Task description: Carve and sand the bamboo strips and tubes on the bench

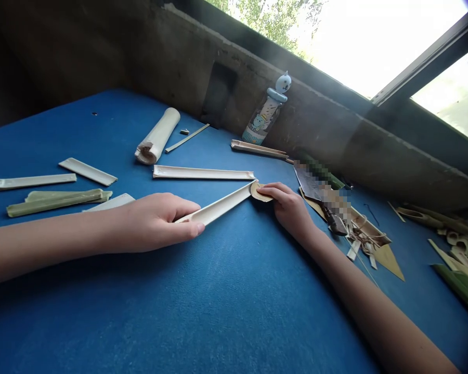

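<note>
My left hand (159, 221) is closed round the near end of a pale split bamboo strip (226, 203), its hollow side up. At the far end of that strip, my right hand (290, 205) pinches a small round bamboo disc (260, 193). Disc and strip end meet, though I cannot tell how they fit together. Just beyond them lies another pale split bamboo strip (203, 173). Behind it a whole bamboo tube (158, 136) rests on its side, with a broken-edged near end.
Several bamboo pieces (58, 200) lie at the left. A cleaver (315, 189), partly blurred, and a bamboo trough of scraps (368, 228) are right of my hands. A drinking bottle (263, 117) stands by the wall. More bamboo (460, 270) lies far right on the blue table (218, 311).
</note>
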The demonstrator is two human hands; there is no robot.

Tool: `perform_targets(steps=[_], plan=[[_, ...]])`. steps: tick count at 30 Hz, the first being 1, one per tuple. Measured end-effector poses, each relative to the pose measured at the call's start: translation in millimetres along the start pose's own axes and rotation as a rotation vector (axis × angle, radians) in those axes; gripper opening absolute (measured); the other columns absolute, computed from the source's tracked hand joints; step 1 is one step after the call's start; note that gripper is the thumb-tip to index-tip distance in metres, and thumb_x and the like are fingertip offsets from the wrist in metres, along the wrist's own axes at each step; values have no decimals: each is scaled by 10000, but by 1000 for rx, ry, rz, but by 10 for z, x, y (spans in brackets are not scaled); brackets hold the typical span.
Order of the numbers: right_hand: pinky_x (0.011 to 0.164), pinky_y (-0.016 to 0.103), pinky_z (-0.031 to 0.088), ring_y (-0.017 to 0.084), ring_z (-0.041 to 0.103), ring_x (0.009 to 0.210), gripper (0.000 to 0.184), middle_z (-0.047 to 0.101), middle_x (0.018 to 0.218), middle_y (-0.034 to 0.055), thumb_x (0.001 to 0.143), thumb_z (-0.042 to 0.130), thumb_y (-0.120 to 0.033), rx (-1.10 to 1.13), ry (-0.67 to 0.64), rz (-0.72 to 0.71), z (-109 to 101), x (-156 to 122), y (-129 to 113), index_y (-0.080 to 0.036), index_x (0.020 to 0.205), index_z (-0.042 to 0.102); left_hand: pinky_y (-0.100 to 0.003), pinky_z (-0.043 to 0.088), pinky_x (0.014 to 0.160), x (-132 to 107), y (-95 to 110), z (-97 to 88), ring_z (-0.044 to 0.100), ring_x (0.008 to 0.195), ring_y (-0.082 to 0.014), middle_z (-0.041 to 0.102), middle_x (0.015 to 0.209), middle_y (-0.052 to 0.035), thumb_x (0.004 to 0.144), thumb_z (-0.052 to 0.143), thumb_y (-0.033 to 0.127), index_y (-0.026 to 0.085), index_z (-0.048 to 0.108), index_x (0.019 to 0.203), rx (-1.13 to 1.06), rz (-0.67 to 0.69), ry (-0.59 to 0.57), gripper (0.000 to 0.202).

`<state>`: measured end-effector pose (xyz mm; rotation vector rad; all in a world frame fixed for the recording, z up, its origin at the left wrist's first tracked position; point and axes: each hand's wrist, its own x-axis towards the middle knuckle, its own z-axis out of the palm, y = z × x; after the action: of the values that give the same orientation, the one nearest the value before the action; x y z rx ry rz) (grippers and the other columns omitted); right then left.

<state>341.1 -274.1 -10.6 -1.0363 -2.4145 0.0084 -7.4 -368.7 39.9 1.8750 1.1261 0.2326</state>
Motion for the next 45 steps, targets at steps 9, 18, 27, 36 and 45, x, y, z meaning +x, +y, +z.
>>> perform_targets(steps=[9,18,27,36,45], plan=[[984,486,592,323,689,1102,436,723,1197,146,922,549,-47,4,6,3,-7,-25,-132,-218,1269,750,-243,262,462,-27,17,-69,368,542,-124,439,656,35,833,740,513,231,556,759,-348,-61,-96,345],[937,349,638,215,780,1048,282,786,1123,73,1072,524,-125,211,55,-55,21,32,-309,-250,1156,762,-215,297,500,7,-30,-39,417,603,-126,469,719,28,840,746,481,225,575,818,-329,-34,-196,309],[1020,357,638,206,781,1131,365,820,1147,78,1074,488,-82,366,25,-285,-45,24,-563,-250,1145,804,-190,247,411,-63,49,67,337,491,-91,403,633,56,911,722,528,237,477,781,-466,-52,-298,403],[1112,392,613,216,784,1181,387,835,1177,56,1067,498,-86,384,9,-189,-79,-8,-623,-279,1156,821,-181,274,374,-83,131,63,375,489,-104,444,638,45,840,760,476,241,492,793,-469,-101,-307,360],[1090,430,641,247,812,1143,429,848,1188,54,1014,502,-60,292,62,-56,-70,2,-214,-264,1128,861,-163,269,381,-86,116,58,359,468,-87,442,632,57,883,752,421,236,528,807,-511,-138,-323,300]])
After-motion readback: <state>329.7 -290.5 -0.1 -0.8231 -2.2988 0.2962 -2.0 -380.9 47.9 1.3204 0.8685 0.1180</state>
